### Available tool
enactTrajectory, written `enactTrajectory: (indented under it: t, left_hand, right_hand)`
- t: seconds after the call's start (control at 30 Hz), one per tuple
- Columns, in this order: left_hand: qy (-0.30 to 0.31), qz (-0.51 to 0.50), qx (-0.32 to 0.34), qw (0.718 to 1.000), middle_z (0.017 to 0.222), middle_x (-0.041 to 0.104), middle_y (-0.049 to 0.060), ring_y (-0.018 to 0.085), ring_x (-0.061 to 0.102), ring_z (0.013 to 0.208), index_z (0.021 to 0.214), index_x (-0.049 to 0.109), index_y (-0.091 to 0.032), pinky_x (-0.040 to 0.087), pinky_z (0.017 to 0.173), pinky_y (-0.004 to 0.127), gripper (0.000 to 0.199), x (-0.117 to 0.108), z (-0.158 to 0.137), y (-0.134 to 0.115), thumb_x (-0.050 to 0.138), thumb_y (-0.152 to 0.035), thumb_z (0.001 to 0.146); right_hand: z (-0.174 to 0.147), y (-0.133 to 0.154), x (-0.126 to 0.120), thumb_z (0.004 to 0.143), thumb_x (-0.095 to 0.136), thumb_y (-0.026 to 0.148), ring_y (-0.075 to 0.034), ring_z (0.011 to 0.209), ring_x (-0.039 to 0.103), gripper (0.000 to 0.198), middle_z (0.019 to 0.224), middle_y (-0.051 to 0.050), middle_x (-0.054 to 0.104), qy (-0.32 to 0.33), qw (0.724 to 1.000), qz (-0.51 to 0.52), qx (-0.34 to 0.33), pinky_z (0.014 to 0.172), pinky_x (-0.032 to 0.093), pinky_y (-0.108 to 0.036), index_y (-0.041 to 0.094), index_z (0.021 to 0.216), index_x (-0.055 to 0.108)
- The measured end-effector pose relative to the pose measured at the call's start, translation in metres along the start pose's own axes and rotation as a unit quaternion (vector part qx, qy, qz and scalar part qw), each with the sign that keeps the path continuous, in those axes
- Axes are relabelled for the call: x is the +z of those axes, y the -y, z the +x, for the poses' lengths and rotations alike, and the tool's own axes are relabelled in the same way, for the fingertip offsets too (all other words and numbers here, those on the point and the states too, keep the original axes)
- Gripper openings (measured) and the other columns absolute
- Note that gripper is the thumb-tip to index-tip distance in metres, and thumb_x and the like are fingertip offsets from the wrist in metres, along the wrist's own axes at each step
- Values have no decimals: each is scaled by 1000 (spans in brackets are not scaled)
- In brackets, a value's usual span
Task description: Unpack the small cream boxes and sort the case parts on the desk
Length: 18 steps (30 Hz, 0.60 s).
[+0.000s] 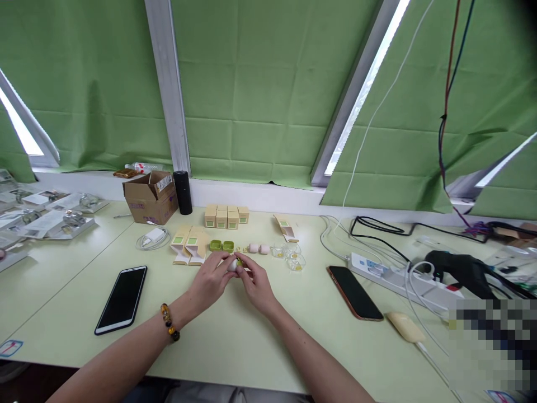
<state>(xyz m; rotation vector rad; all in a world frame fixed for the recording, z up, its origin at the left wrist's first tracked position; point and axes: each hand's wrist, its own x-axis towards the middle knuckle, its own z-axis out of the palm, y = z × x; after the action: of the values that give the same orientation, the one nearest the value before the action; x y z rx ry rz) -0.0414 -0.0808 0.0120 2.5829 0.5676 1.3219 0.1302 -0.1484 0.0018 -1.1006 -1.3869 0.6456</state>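
My left hand (208,280) and my right hand (258,284) meet over the middle of the table, fingertips closed. Between them is a small rounded white piece (232,265) with a green part (239,262) at its right side; fingers cover much of it. Just beyond my hands stand two small green square cups (221,245), tiny yellowish pieces (242,249) and two pale pink rounded pieces (259,248). To their right lie several clear plastic pieces (296,261). Opened cardboard sleeves (189,246) lie left of the cups, and several small closed boxes (226,216) stand behind.
A phone (121,300) lies on the left and another phone (354,292) on the right. A coiled white charger cable (152,238), a cardboard box (151,198) and a black cylinder (183,193) sit at back left. A power strip (403,280) with cables occupies the right side.
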Motion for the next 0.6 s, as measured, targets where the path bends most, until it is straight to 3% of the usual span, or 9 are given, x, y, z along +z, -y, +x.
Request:
enactTrajectory:
  t: [0.13,0.2,0.3,0.47,0.6]
  left_hand:
    - [18,24,18,999,117,67,16,29,62,110,138,62,-22,54,96,48,37,-2,2,-5,55,-22,101]
    - [21,26,17,999,117,67,16,30,62,110,138,61,-22,54,95,48,37,-3,2,-7,54,-22,102]
    - [22,21,13,999,119,67,17,30,62,111,138,61,-23,55,96,50,37,-3,2,-8,54,-23,102]
    - [20,17,20,999,117,68,16,31,63,112,137,63,-22,56,96,50,37,-3,3,-11,53,-22,102]
    - [27,15,23,999,118,67,17,31,63,111,138,62,-22,57,96,50,37,-3,4,-13,50,-21,102]
  right_hand:
    - [-4,-3,1,105,50,45,-21,83,75,44,112,-8,77,1,998,-68,17,79,64,-39,28,144,60]
    - [-6,-3,3,107,46,45,-21,79,75,44,107,-8,78,2,997,-73,12,78,64,-39,28,146,58]
    - [-6,0,6,108,44,43,-23,90,75,43,116,-10,76,-14,997,-74,-12,82,64,-40,27,144,60]
    - [-4,11,7,107,42,32,-26,116,68,37,127,-12,71,-38,989,-115,-82,103,57,-46,26,136,65]
    - [-4,13,7,106,40,26,-26,119,67,39,129,-14,70,-45,983,-147,-105,106,55,-48,24,138,64]
